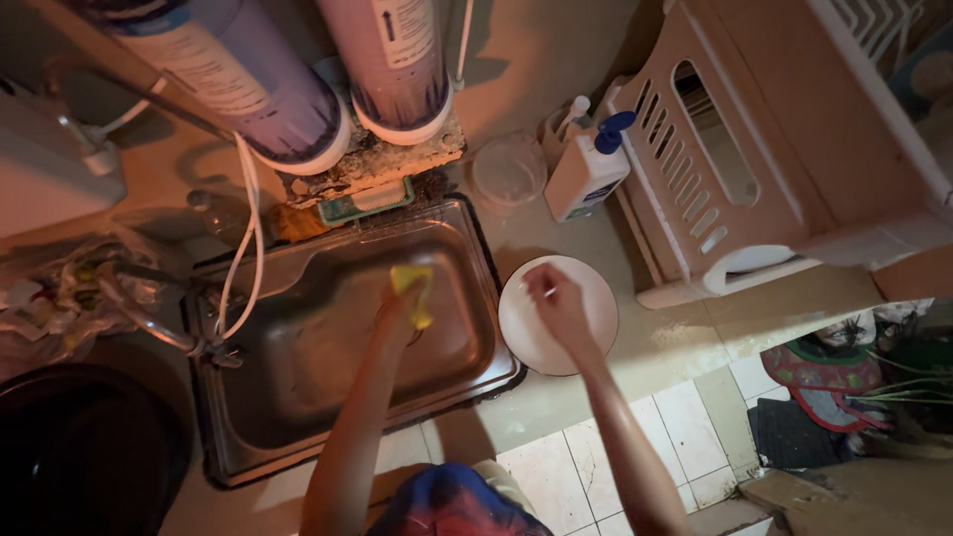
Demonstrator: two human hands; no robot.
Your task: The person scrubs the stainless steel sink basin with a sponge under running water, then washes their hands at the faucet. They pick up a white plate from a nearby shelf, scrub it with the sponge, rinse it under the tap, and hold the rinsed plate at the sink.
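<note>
My left hand (402, 303) is over the steel sink (288, 397) and grips a yellow sponge (412, 288) above the basin. My right hand (554, 298) rests on a round white plate (586, 337) lying flat on the counter just right of the sink; the fingers curl onto the plate's top surface near its upper left edge. Whether they pinch it I cannot tell for sure, but they are pressed on it.
A tap (149, 318) and white hose (243, 248) stand at the sink's left. Two large filter cylinders (298, 79) hang behind. A white pump bottle (588, 171), a clear container (508, 171) and a slotted plastic rack (735, 149) sit at the right. A dark basin (79, 447) is lower left.
</note>
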